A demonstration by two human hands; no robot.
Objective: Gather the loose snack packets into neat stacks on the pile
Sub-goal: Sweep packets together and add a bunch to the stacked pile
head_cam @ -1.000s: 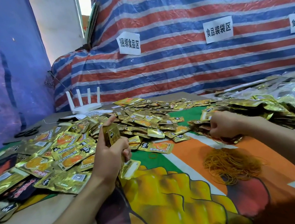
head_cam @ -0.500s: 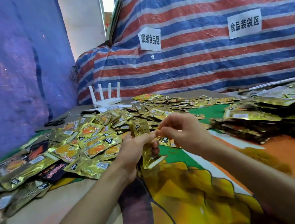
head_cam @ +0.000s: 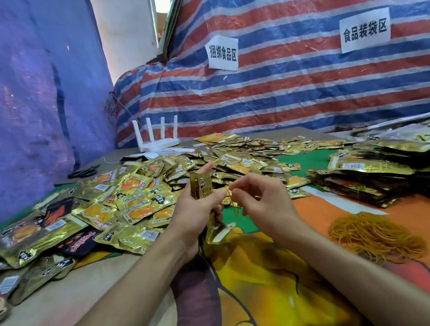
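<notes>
The left hand curls its grip round a stack of packets, standing upright above the counter's middle; just to its right, the right hand pinches a rubber band.

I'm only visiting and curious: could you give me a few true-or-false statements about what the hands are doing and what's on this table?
1. The left hand grips an upright bundle of packets. True.
2. The right hand is empty. False: its fingers pinch a rubber band beside the bundle.
3. A heap of rubber bands lies on the table to the right of the hands. True.
4. The router sits at the table's near edge. False: it stands at the far edge, by the striped tarp.
</notes>
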